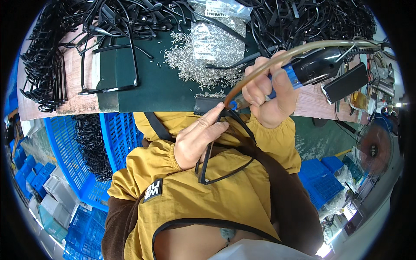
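Observation:
A black eyeglass frame (202, 177) is held by my left hand (197, 141), its lower part hanging in front of my yellow apron. My fingers are closed on it at the table's front edge, near a small dark block (206, 104). My right hand (271, 93) is wrapped round a blue and black power screwdriver (316, 65). A brownish tube (264, 65) curves over that hand to the screwdriver's tip. The tip meets the frame beside my left fingertips; the exact contact point is too small to make out. Beyond lies a heap of small metal screws (186, 65).
Black eyeglass frames (45, 56) are piled at the left, with more dark frame parts (303, 24) at the back right. A clear plastic bag (216, 39) lies on the screws. A phone-like black slab (346, 82) stands right. Blue crates (78, 160) and a fan (373, 149) flank me.

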Available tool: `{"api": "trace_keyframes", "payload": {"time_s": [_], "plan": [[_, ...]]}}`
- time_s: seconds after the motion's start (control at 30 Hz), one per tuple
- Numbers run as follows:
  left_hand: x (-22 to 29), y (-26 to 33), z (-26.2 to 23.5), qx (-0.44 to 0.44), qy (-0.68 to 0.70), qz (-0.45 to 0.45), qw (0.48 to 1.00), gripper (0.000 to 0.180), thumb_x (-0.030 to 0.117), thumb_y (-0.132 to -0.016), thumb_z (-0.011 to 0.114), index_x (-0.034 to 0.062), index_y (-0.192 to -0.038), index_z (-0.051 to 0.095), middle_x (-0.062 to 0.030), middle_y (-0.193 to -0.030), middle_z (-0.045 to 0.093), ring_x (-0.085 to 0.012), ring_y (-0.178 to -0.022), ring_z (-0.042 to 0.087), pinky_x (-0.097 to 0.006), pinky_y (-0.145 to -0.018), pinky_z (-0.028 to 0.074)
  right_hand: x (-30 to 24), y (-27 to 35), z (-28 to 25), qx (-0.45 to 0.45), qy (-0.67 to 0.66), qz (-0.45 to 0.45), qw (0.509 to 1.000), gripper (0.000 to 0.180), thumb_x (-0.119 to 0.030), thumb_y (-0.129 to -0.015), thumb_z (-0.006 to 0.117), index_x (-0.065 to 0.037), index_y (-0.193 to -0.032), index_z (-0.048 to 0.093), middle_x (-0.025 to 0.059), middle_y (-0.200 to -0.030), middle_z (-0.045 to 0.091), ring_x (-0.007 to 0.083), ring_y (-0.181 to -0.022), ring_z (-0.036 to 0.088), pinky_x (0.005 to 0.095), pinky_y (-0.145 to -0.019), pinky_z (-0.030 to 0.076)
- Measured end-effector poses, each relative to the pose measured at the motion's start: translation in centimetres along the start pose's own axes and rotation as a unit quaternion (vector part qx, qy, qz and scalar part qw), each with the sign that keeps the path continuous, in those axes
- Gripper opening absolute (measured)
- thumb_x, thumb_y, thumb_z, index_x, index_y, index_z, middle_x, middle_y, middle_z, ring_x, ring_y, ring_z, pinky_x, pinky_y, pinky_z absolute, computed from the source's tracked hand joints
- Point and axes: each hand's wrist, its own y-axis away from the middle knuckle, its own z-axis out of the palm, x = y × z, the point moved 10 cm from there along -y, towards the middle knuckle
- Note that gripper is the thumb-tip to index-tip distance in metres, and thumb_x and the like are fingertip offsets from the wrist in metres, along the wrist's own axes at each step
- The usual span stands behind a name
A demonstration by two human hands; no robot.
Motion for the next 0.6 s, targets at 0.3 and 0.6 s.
{"api": "trace_keyframes", "payload": {"time_s": [0.3,0.6], "plan": [[-4.2,1.1,-2.4,0.128,0.370,-0.341,0.855,0.031,0.022,-0.104,0.049,-0.0061,-0.108,0.063,-0.0169,-0.085,0.065,-0.0260,-0.084,0.068,-0.034,-0.073,0.058,-5.1,1.2,-4.2,0.045,0.009,-0.157,0.987,0.022,-0.035,-0.102,0.055,-0.016,-0.112,0.060,-0.0026,-0.074,0.050,0.0086,-0.055,0.046,0.0215,-0.044,0.035],[-3.6,7.2,7.3,-0.095,0.527,-0.631,0.561,0.036,0.040,-0.107,0.048,0.0092,-0.123,0.056,-0.0091,-0.067,0.063,-0.0194,-0.053,0.062,-0.026,-0.046,0.045,-5.1,1.4,-3.3,0.055,-0.005,-0.162,0.985,0.018,-0.031,-0.101,0.058,-0.015,-0.109,0.058,-0.0012,-0.071,0.050,0.0097,-0.052,0.046,0.0250,-0.044,0.036]]}}
